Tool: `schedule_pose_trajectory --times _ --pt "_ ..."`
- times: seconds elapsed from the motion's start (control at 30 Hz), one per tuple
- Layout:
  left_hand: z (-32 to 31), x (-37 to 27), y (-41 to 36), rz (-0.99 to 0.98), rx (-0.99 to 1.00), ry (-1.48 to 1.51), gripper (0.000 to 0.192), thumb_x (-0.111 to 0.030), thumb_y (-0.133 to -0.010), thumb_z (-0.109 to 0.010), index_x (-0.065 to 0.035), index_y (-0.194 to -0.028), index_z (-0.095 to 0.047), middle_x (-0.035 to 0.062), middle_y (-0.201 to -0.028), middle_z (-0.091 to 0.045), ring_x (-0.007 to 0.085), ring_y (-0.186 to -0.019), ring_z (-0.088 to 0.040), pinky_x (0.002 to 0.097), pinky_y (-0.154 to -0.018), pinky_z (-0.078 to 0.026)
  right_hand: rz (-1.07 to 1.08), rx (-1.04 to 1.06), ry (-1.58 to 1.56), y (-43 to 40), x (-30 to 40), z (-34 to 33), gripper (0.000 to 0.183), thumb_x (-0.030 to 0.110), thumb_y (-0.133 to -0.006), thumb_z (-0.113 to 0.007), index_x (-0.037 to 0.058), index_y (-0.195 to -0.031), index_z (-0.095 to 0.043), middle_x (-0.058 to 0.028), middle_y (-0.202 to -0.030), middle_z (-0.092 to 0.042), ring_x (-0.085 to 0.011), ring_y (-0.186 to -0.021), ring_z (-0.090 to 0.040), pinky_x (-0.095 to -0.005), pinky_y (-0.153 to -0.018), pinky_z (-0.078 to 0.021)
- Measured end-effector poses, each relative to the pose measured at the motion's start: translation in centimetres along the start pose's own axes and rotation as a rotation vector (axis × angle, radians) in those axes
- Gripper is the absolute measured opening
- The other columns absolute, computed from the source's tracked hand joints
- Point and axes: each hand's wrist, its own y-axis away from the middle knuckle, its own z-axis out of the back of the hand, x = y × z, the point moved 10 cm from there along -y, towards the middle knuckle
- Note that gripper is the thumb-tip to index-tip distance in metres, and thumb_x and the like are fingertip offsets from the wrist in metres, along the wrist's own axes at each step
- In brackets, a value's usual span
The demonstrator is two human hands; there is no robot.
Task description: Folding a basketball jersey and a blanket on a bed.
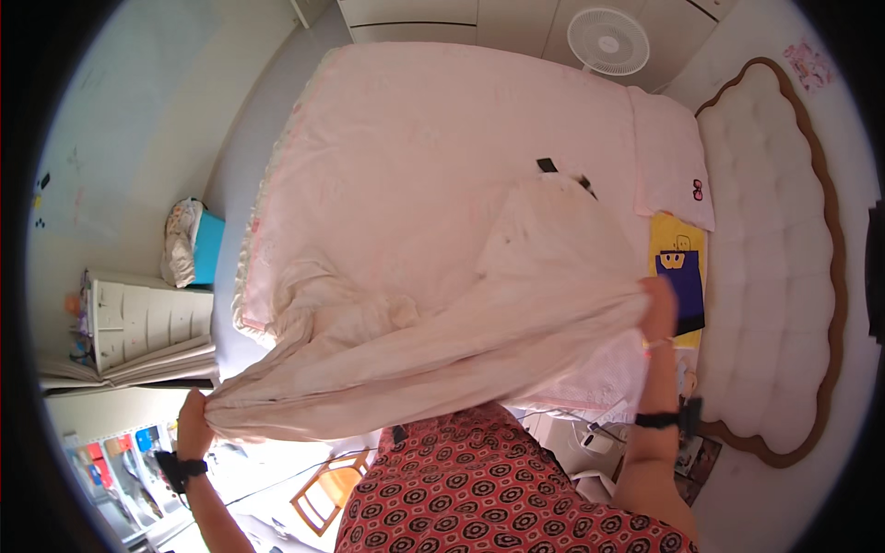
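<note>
A large pale pink-beige cloth, thin and creased, is stretched between my two hands across the near side of the bed. My left hand grips one gathered end beyond the bed's near left corner. My right hand, slightly blurred, clutches the other end near the pillows. Part of the cloth lies bunched on the pink bedspread. At the cloth's far edge are a small black piece and another dark patch. A pink pillow and a yellow pillow with a dark blue figure lie at the right end.
A cushioned headboard with a wavy brown rim stands at the right. Beyond the bed is a white fan. At left are a blue bin and a white chest of drawers. A wooden chair stands near me.
</note>
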Motion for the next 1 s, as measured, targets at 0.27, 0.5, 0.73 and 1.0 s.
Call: schedule_pose_trajectory --times 0.27,0.5,0.73,1.0 --pt "3.0 -5.9 -7.6 -0.199 -0.239 0.417 0.017 -0.005 -0.075 -0.060 -0.0009 -0.086 -0.049 0.0181 -0.082 -0.051 0.0392 -0.074 -0.048 0.0369 -0.066 -0.042 -0.157 -1.072 0.099 8.8 9.4 30.8 0.023 0.022 -0.088 -0.049 0.0036 -0.100 -0.051 -0.0026 -0.092 -0.052 -0.0128 -0.088 -0.052 -0.0285 -0.080 -0.0443" --pt "-3.5 -6.8 -12.1 -0.207 0.051 0.198 0.013 -0.009 -0.076 -0.063 -0.0017 -0.085 -0.058 0.0188 -0.078 -0.062 0.0351 -0.076 -0.061 0.0377 -0.065 -0.046 -0.398 -0.426 0.239 13.1 -0.4 26.7 0.029 0.022 -0.083 -0.054 0.0032 -0.104 -0.050 -0.0021 -0.093 -0.051 -0.0130 -0.091 -0.051 -0.0280 -0.083 -0.0428" --pt "-9.3 -0.9 -11.3 -0.189 -0.030 -0.020 0.018 -0.022 -0.075 -0.067 -0.0071 -0.084 -0.061 0.0182 -0.070 -0.064 0.0413 -0.068 -0.062 0.0470 -0.060 -0.049 -0.554 -0.054 0.439 23.8 -11.3 12.8 0.035 -0.003 -0.073 -0.056 0.0048 -0.106 -0.060 -0.0133 -0.102 -0.061 -0.0303 -0.099 -0.059 -0.0377 -0.086 -0.0474" --pt "-17.4 7.6 -3.7 0.123 0.133 -0.259 0.023 -0.028 -0.081 -0.058 -0.0135 -0.095 -0.070 0.0153 -0.084 -0.061 0.0332 -0.092 -0.060 0.0477 -0.072 -0.048 -1.157 0.205 0.274 43.0 -19.3 0.5 0.032 0.012 -0.081 -0.059 0.0064 -0.111 -0.063 -0.0150 -0.121 -0.059 -0.0293 -0.107 -0.059 -0.0380 -0.087 -0.0503"
